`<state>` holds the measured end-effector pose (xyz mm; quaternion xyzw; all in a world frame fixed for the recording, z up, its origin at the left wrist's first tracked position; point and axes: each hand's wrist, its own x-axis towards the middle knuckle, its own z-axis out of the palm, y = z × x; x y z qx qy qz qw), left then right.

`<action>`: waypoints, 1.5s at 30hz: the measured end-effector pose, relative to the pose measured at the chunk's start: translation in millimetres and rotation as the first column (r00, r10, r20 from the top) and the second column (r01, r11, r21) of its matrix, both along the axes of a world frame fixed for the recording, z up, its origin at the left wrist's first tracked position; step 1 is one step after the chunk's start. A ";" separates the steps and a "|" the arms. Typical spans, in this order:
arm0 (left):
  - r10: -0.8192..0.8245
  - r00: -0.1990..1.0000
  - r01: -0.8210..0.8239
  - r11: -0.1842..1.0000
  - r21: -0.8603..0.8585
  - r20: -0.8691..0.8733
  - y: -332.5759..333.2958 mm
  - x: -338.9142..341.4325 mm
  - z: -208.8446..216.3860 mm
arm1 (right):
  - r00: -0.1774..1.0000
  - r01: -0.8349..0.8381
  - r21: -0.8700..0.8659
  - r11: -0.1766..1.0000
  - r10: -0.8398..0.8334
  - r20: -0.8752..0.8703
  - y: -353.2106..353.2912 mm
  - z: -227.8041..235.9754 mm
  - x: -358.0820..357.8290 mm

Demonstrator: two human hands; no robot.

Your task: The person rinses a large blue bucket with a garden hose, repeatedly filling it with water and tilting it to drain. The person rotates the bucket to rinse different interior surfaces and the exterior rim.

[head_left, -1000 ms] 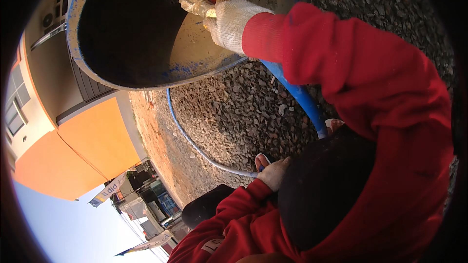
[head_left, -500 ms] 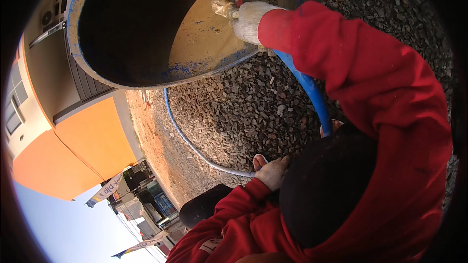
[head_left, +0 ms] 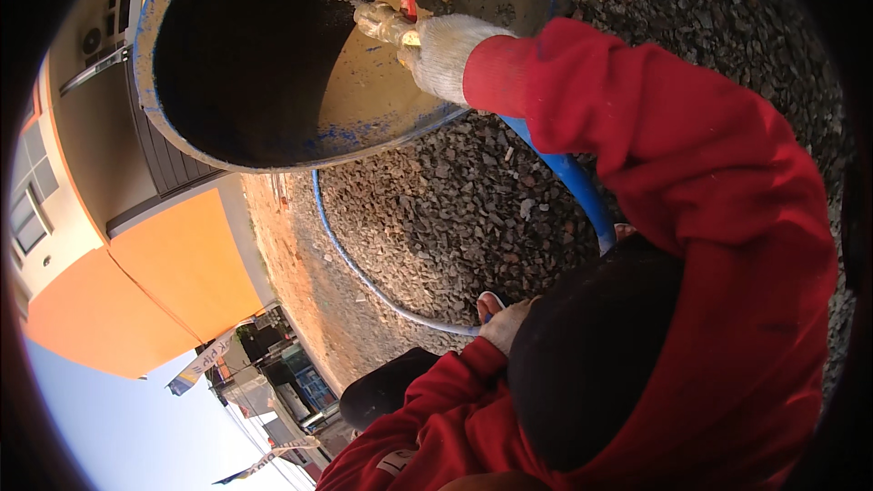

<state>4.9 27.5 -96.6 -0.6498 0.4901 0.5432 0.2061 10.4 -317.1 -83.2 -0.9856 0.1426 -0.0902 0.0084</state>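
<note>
My right hand (head_left: pixel 446 56), in a white knit glove, grips a ball valve (head_left: pixel 384 22) with a red lever at the mouth of a large drum. Something pale, like wrapping, covers its outlet, and a thin spray of water leaves the tip. Behind that hand a thick blue hose (head_left: pixel 575 184) curves down to my knee. Its paler stretch (head_left: pixel 382 295) arcs over the gravel to my left hand (head_left: pixel 503 327), gloved too and closed around it beside my dark-clad knee. My knee partly hides the left fingers. The drum (head_left: pixel 350 132) is rusty tan inside, with flaked blue paint and deep shadow.
Grey gravel (head_left: pixel 436 209) covers the ground around the drum. A sandaled foot (head_left: pixel 489 305) shows beside my left hand. An orange and cream building (head_left: pixel 173 264) stands to the left, with flag banners (head_left: pixel 202 365) and a stall-like structure (head_left: pixel 305 382) beyond.
My right hand and the valve have moved left and slightly forward, further over the drum's mouth. The spray has shifted left with them. My left hand stays beside my knee.
</note>
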 end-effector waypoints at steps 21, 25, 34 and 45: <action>-0.013 1.000 0.013 1.000 0.007 -0.002 -1.1 -0.3 -1.5 | 0.997 -0.008 0.275 0.961 0.030 -0.076 -17.3 -11.4 -6.1; -0.011 1.000 0.011 1.000 -0.002 -0.004 1.3 1.1 -2.7 | 0.983 -0.084 0.199 0.976 0.114 -0.144 -23.1 -20.0 -9.8; -0.005 1.000 0.005 1.000 -0.016 -0.008 2.0 0.2 -2.4 | 0.996 0.018 0.368 0.930 0.015 -0.084 -19.7 -29.2 -6.5; -0.035 0.987 0.082 0.950 -0.302 0.157 12.0 28.8 74.6 | 0.890 0.144 0.814 0.562 -0.433 0.141 -26.7 -27.2 -14.2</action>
